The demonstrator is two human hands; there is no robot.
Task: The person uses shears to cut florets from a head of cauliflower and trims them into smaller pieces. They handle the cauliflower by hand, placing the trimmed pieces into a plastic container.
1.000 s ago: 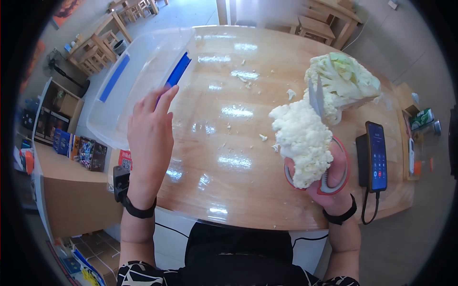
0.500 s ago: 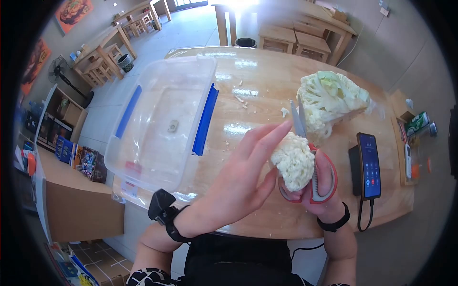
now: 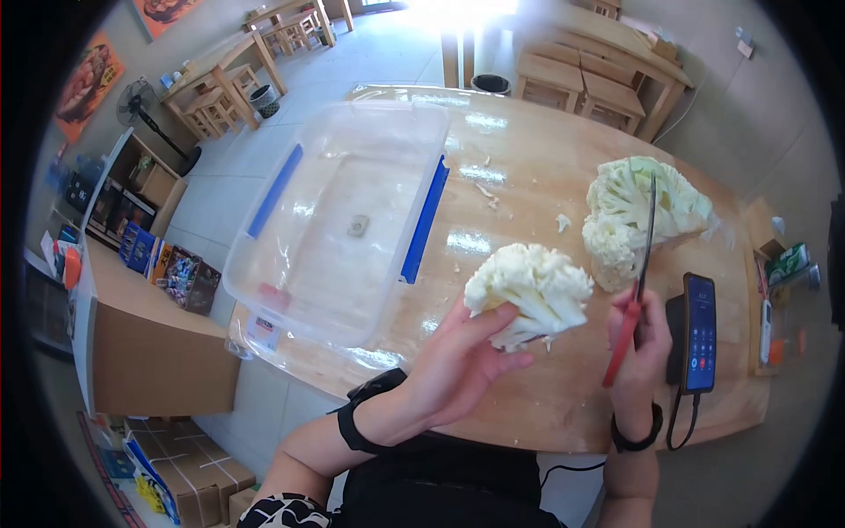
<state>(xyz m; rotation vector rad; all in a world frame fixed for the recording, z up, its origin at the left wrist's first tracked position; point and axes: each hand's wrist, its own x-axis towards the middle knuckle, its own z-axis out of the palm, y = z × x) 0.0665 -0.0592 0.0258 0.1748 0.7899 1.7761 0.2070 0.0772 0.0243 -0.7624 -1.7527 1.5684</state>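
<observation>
White cauliflower piece [image 3: 526,295]—red scissor handles [image 3: 622,345]—clear container [image 3: 330,224] with blue clips [image 3: 424,220].

The left hand [image 3: 462,356], earlier by the plastic box [image 3: 321,189] and then reaching across, is now gripping the cauliflower piece [image 3: 526,290], which is leaving the right hand [image 3: 644,339]. That hand is now holding only the scissors [image 3: 623,343], which are showing edge-on, their blades overlapping the larger cauliflower [image 3: 616,198] in view.

No legible text: only unreadable marks on lit black rectangular smartphone [image 3: 700,339], green metal can [image 3: 788,264], orange rectangular wall poster [image 3: 91,86] and small red-and-white paper label [image 3: 263,330].
</observation>
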